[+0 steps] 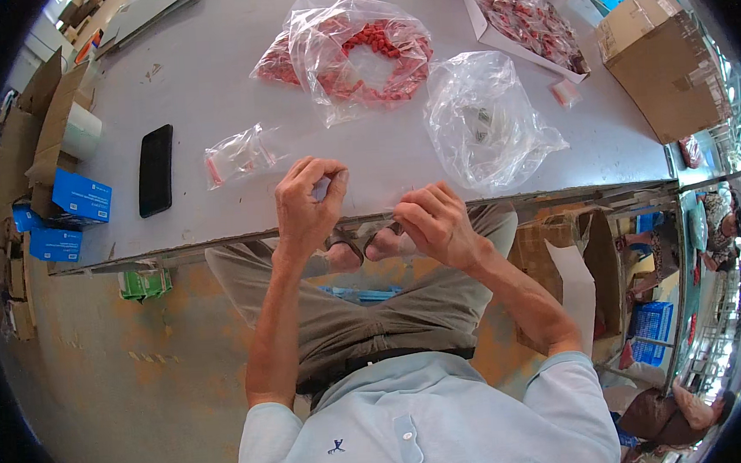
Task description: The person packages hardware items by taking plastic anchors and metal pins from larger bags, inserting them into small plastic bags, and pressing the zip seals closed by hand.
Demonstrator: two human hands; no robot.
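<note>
My left hand [309,203] is over the table's near edge, thumb and forefinger pinched together. To its right, my right hand [440,223] is also closed, fingertips bunched toward the left one. Whatever the fingers hold, if anything, is too small or clear to make out. Just beyond my left hand lies a small clear plastic bag [243,157] with a red strip. A large clear bag [487,122] with pale contents, perhaps more small bags, sits past my right hand. Farther back, an open clear bag [360,54] holds many small red pieces.
A black phone [156,171] lies at the left, near blue boxes [80,197] and a cardboard box. At the far right a white tray [481,23] holds filled bags, with a small packet [565,93] and a carton [666,65] nearby. Other people sit at the right.
</note>
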